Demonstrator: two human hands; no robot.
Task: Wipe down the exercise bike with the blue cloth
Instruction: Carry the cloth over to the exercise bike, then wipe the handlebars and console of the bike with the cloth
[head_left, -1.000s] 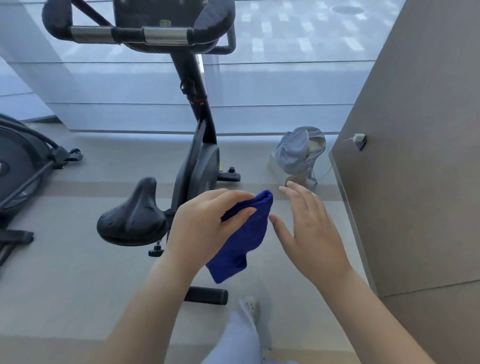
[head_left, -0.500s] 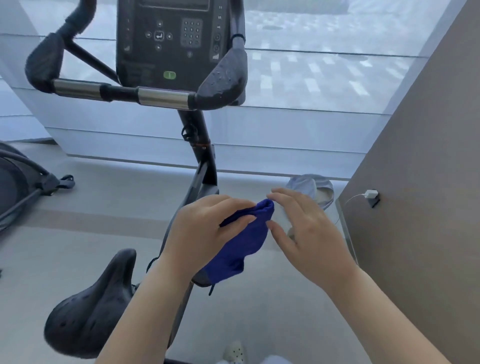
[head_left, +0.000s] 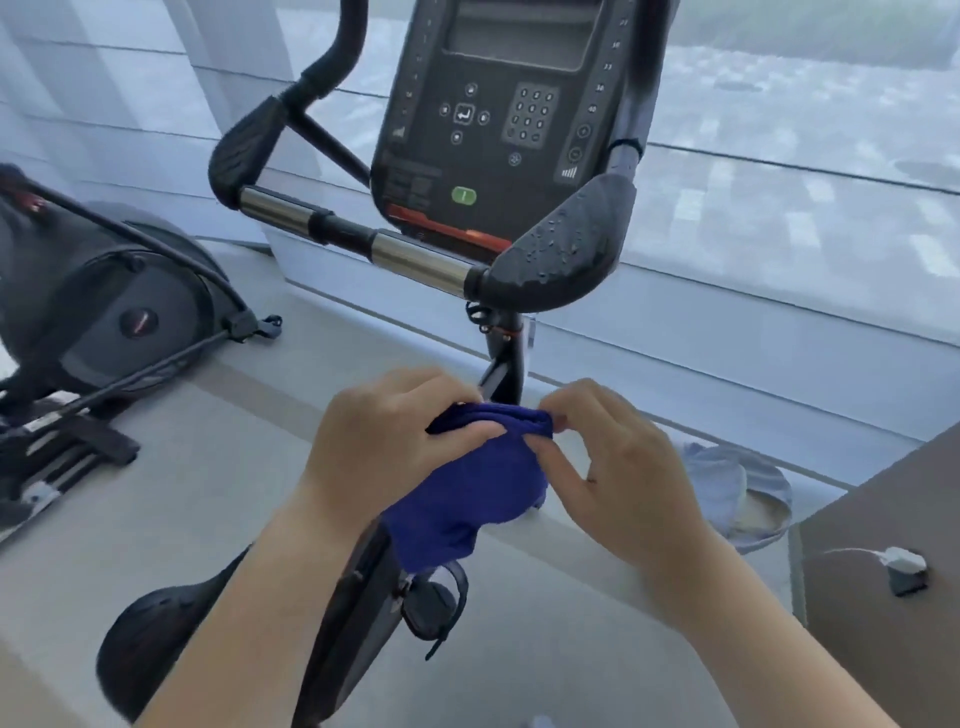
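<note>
The black exercise bike stands straight ahead, with its console (head_left: 498, 114) at the top, a chrome and black handlebar (head_left: 415, 260) below it and the saddle (head_left: 156, 644) at the lower left. The right handlebar pad (head_left: 566, 260) carries water drops. A bunched blue cloth (head_left: 467, 493) hangs in front of the bike's stem. My left hand (head_left: 395, 441) grips its left side, and my right hand (head_left: 618, 467) pinches its upper right edge. Both hands are below the handlebar, apart from the bike.
Another dark exercise machine (head_left: 104, 312) fills the left. A window wall runs behind the bike. A grey-blue bag (head_left: 737, 493) lies on the floor at the right, beside a brown wall panel (head_left: 883, 649) with a white charger (head_left: 904, 564) plugged in.
The view has tilted up and closer, so the console and handlebar now fill the top. My right hand has gone from open and apart to pinching the cloth's edge.
</note>
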